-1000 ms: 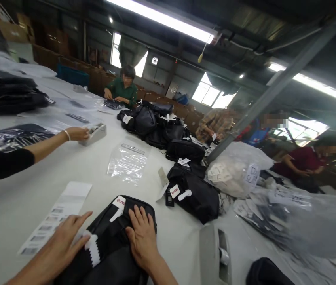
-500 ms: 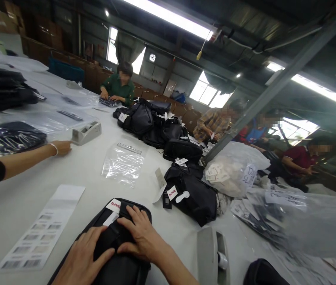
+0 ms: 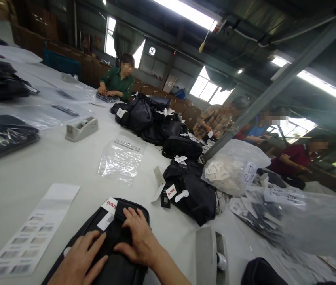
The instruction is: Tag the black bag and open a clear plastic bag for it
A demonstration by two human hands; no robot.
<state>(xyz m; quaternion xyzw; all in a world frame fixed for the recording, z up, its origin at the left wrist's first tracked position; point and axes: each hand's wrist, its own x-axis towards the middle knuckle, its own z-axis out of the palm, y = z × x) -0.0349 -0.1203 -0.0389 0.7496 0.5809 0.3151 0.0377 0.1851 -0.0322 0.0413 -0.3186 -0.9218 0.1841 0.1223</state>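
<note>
In the head view, the black bag (image 3: 114, 228) lies on the white tabletop (image 3: 57, 166) beneath the left hand (image 3: 81, 255) and right hand (image 3: 139, 240), their fingers spread and resting on it, clenching nothing; a dragging palm could crease the T.J.Maxx card tag (image 3: 110, 205). The bag looks smooth, soft-sided and round-cornered, the barcode label sheet (image 3: 34, 229) beside it thin, flat and oblong

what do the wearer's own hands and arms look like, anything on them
The left hand and right hand are both bare, with no gloves or rings visible. The right wrist and forearm show no sleeve, watch or bracelet; the left forearm is out of frame.
</note>
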